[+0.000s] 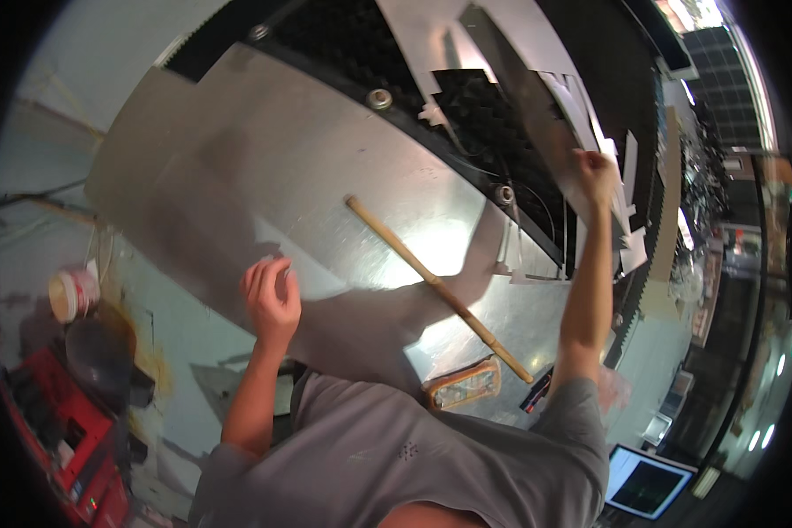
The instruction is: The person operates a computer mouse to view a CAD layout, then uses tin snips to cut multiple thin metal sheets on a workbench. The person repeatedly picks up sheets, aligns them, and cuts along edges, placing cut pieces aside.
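My right hand reaches out to the far right, its fingers closed on the edge of a long metal strip. The strip slants up and left over a black, jagged slatted bed. My left hand is over the near left edge of a large smooth metal sheet. Its fingers are loosely curled, with the thumb apart and nothing visible in them. A bamboo stick lies slantwise across the metal surface between my hands. Near my body is a brown-rimmed rectangular object.
Cut metal pieces stick up beside my right forearm. Round metal fittings line the bed's dark rail. At left are a white tub and a red machine or case. A lit screen stands at lower right.
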Demonstrator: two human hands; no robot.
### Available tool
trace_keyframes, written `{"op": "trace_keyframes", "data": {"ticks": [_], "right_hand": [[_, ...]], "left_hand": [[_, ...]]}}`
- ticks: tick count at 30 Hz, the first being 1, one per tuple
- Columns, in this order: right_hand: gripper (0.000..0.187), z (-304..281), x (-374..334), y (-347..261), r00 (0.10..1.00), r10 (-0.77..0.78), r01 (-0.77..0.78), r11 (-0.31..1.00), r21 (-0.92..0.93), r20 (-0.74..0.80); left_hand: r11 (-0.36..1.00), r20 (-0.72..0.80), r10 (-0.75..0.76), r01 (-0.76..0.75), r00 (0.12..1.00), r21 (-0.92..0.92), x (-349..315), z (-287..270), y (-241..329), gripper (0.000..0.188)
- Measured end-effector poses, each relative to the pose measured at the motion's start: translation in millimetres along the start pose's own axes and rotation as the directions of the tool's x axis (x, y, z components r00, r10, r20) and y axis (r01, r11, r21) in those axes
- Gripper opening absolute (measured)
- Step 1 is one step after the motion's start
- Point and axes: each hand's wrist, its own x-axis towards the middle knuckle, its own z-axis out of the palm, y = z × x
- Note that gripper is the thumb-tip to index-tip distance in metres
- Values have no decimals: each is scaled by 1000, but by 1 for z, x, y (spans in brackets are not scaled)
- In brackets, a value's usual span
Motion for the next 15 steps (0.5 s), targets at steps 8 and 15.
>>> {"op": "trace_keyframes", "data": {"ticks": [8, 15], "right_hand": [[34, -114, -101, -114, 996, 89, -76, 865, 497, -1], [29, -65, -253, -235, 916, -40, -343, 442, 829, 400]], "left_hand": [[984, -180, -105, 76, 978, -159, -18, -27, 6, 16], [990, -406, -94, 43, 909, -134, -16, -75, 1, 20]]}}
